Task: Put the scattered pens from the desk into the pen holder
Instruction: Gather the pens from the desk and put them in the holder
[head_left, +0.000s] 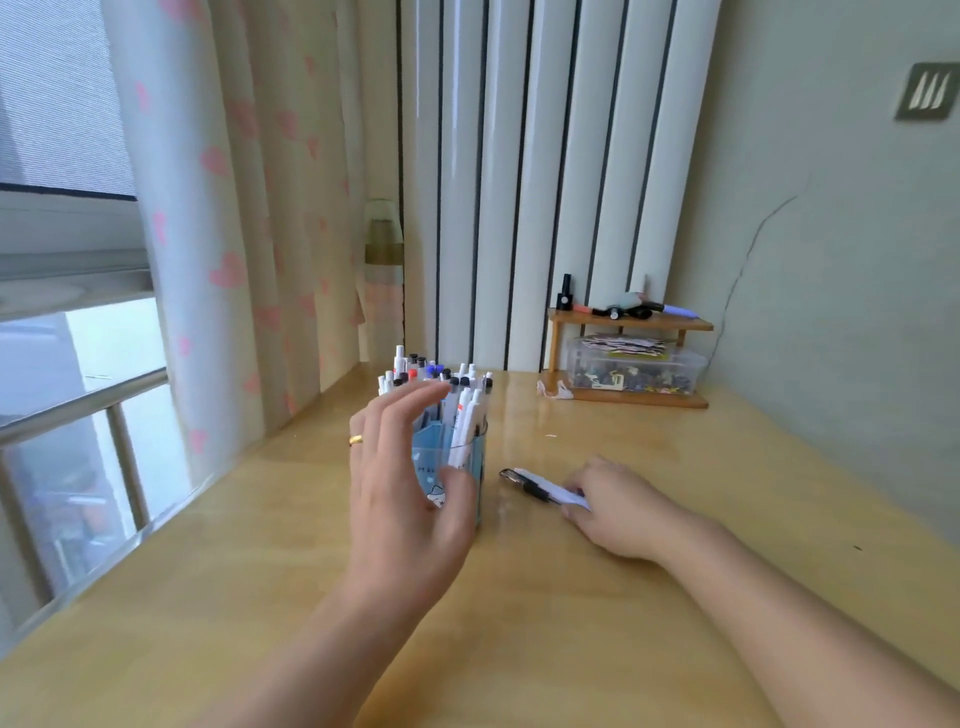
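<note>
A clear and blue pen holder (470, 467) stands in the middle of the wooden desk (260, 545), packed with several white pens (462, 410) standing upright. My left hand (405, 478) is in front of the holder's left side, fingers straight and spread, thumb against its wall. To the right of the holder a white pen with a black grip (535, 486) lies flat on the desk. My right hand (618, 506) rests over its rear end, fingers curled round the barrel.
A small wooden shelf (631, 325) sits at the back right against the wall, with markers on top and a clear plastic box (636, 371) of clips under it. A curtain and window run along the desk's left edge.
</note>
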